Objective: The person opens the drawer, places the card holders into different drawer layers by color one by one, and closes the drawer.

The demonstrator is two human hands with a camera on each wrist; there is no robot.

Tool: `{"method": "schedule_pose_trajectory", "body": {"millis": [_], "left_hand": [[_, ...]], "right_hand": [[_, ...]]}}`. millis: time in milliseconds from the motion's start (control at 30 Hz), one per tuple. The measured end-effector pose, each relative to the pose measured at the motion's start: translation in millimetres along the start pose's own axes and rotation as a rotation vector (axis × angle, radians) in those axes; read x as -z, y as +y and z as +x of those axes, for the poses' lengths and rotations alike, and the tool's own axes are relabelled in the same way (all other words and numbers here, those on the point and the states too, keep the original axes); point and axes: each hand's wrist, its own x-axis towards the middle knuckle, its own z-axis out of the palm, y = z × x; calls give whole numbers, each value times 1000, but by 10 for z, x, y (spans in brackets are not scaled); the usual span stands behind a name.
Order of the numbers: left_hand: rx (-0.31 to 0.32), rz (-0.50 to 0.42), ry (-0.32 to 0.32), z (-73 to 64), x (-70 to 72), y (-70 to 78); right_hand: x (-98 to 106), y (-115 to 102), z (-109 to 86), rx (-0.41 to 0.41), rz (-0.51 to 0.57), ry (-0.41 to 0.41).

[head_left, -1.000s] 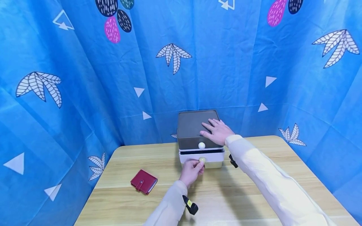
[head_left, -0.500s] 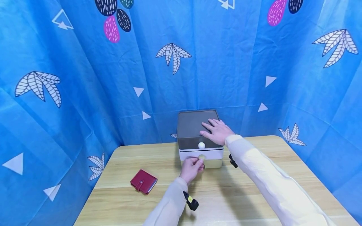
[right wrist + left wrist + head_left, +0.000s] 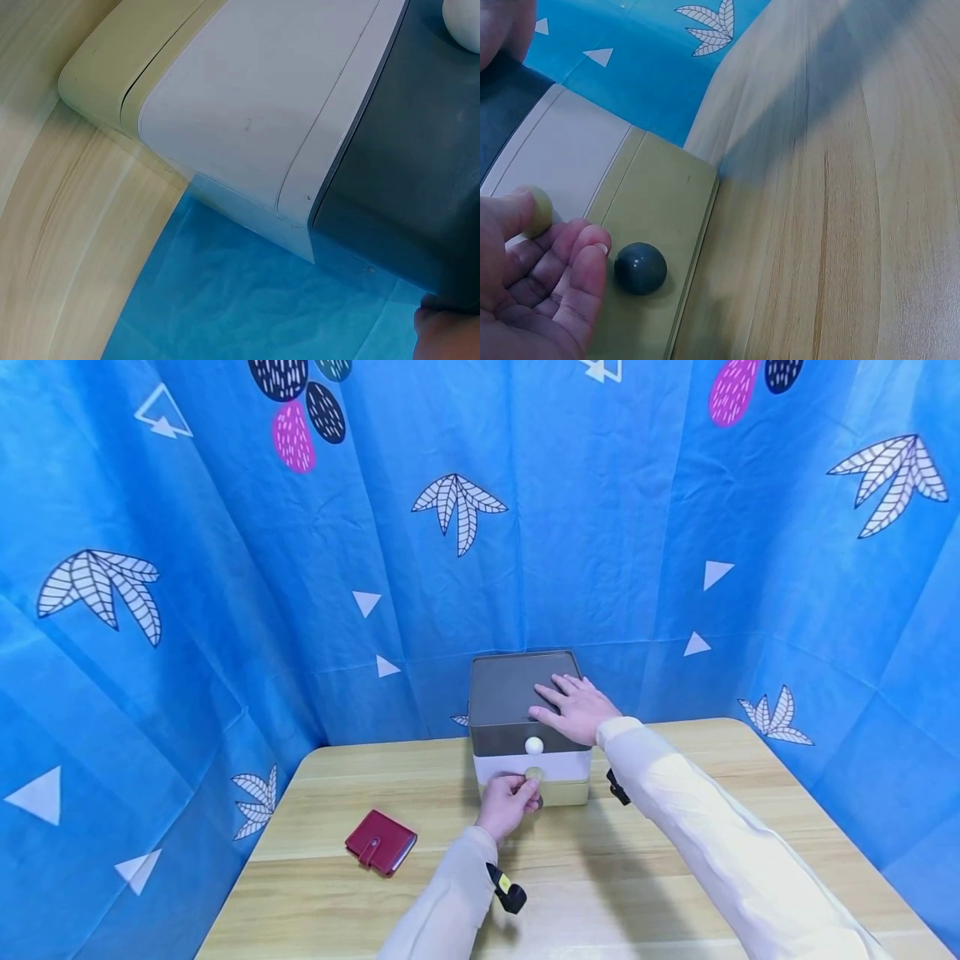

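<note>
A small drawer cabinet [image 3: 517, 689] has a dark grey top tier, a white middle drawer [image 3: 491, 766] and a yellow-green bottom drawer [image 3: 660, 191]. All its drawers sit flush. My left hand [image 3: 506, 806] pinches the pale green knob [image 3: 538, 212] of the white drawer between thumb and fingers. Just beside those fingers is the dark round knob [image 3: 640, 268] of the bottom drawer. My right hand [image 3: 576, 708] rests on the cabinet's top with its fingers spread. Below it, the top tier's white knob [image 3: 534, 746] is untouched.
A red snap-closed wallet or notebook [image 3: 381, 842] lies on the wooden table [image 3: 300, 902], left of my left arm. A blue patterned curtain [image 3: 600, 527] hangs close behind the cabinet and along both sides.
The white drawer has slid back into the cabinet and its dark gap has vanished. My left hand moved forward with the knob; the right hand stayed on top.
</note>
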Motion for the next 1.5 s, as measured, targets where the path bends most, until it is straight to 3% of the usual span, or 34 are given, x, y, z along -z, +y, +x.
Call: {"method": "schedule_pose_trajectory", "body": {"millis": [400,633,800,1033,1200,1300,1500], "left_hand": [[10,20,-4,-27,-16,2],[-8,235,17,-95,13,-18],[2,327,58,-136,43,-49],[75,467,111,-154,59,-123],[94,503,121,-155,27,-160],[72,508,142,-147,2,-189],[79,478,158,-136,-52,-219]], "right_hand": [[0,7,-4,-3,0,-6],[22,-3,-7,-8,11,-17],[15,1,-5,-12,6,-19],[14,1,-13,-14,3,-22],[26,-14,-22,-7,3,-14],[25,-22,-24,1,-4,-10],[21,-16,-33,0,-9,-6]]}}
